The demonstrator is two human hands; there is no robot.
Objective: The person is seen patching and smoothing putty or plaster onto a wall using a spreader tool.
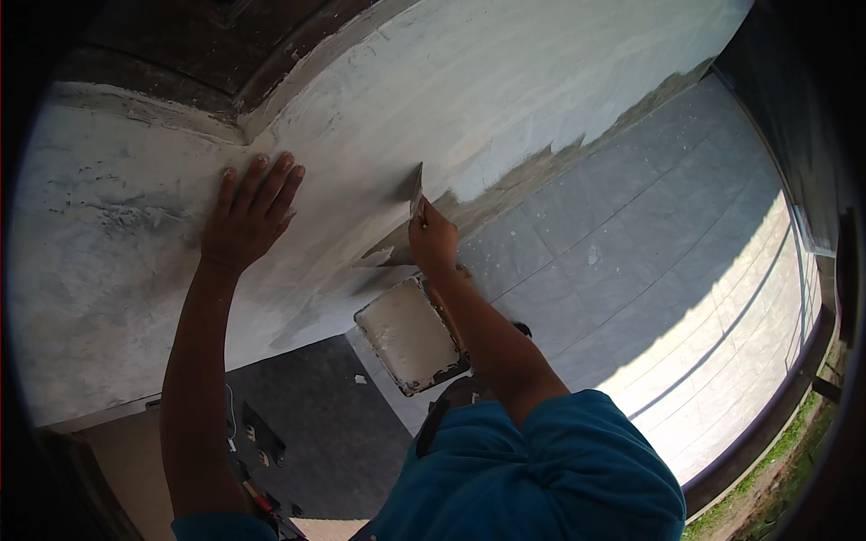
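Note:
My left hand (250,214) lies flat on the pale plastered wall (361,135), fingers stretched upward. To its right, my right hand (433,238) is closed round the handle of a putty knife (417,188). The blade stands out at an angle by the wall; whether its edge touches the surface I cannot tell. Below my right hand is a rectangular tub of off-white putty (409,332), its rim smeared, and my right forearm passes over its right side. White coating covers much of the wall, while a rough grey-brown strip (532,171) shows along its foot.
A dark wooden frame (236,95) juts out at the upper left. Grey tiles (577,261) cover the floor to the right, with a sunlit band farther out. At the lower left lie a dark floor section (316,424), a white cable (231,419) and a red-handled tool (262,501).

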